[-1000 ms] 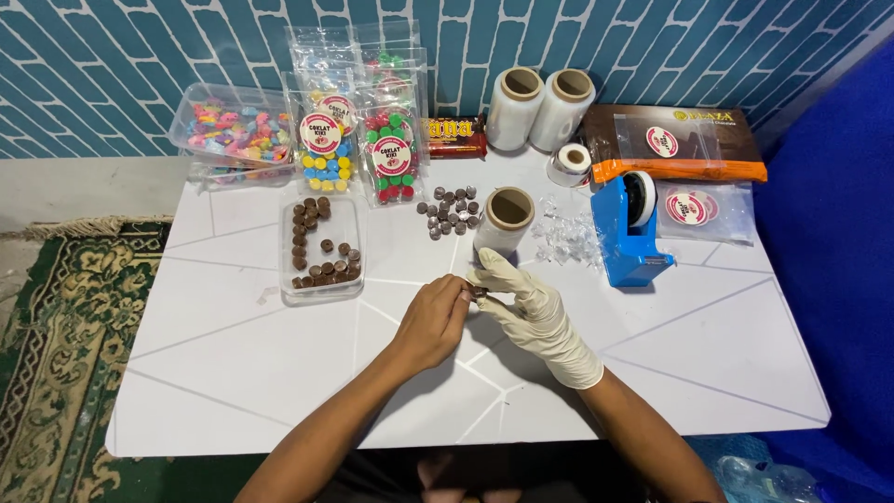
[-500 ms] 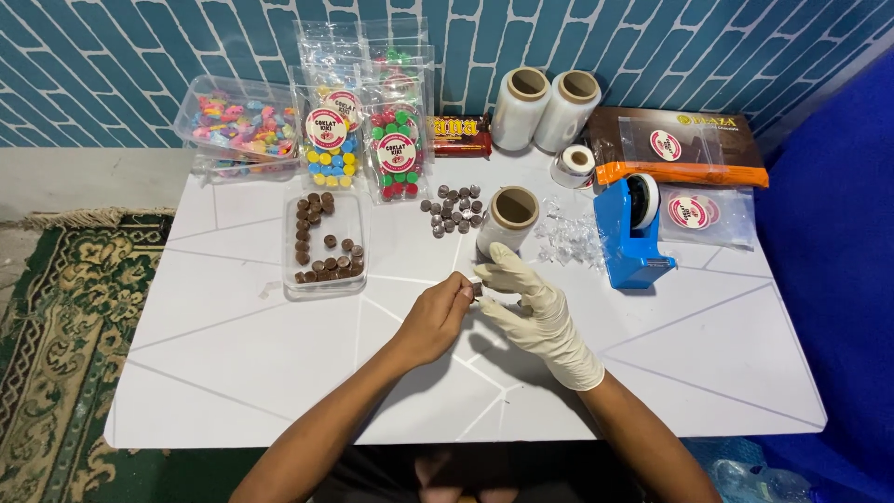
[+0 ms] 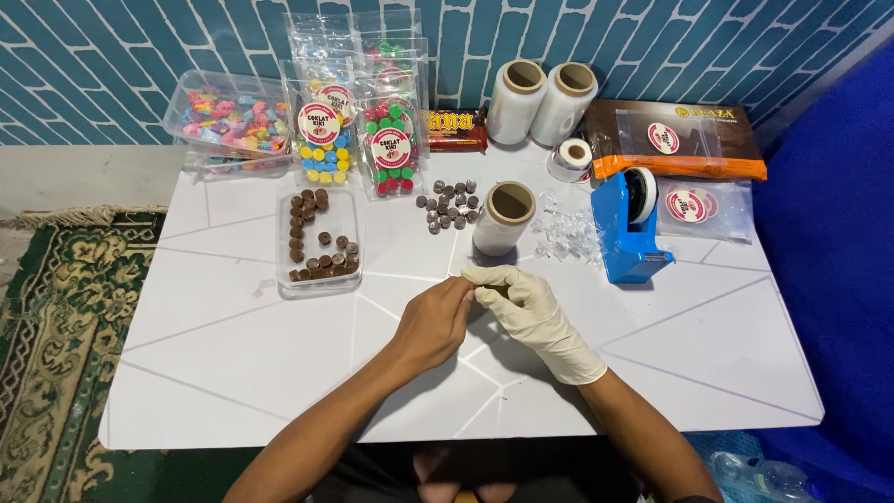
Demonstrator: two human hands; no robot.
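Both hands (image 3: 480,300) pinch small piece | orientation hidden | above table (image 3: 233,354)

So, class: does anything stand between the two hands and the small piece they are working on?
Nothing visible does. The bare left hand and gloved right hand meet fingertip to fingertip around it over the white table; the piece itself is mostly hidden.

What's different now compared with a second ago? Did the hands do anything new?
Very little. The bare left hand and the gloved right hand stay pressed together over the white table, fingertips pinching something too small to make out. The right hand's fingers seem folded slightly closer. The tray of chocolates, the film roll and the blue tape dispenser have not moved.
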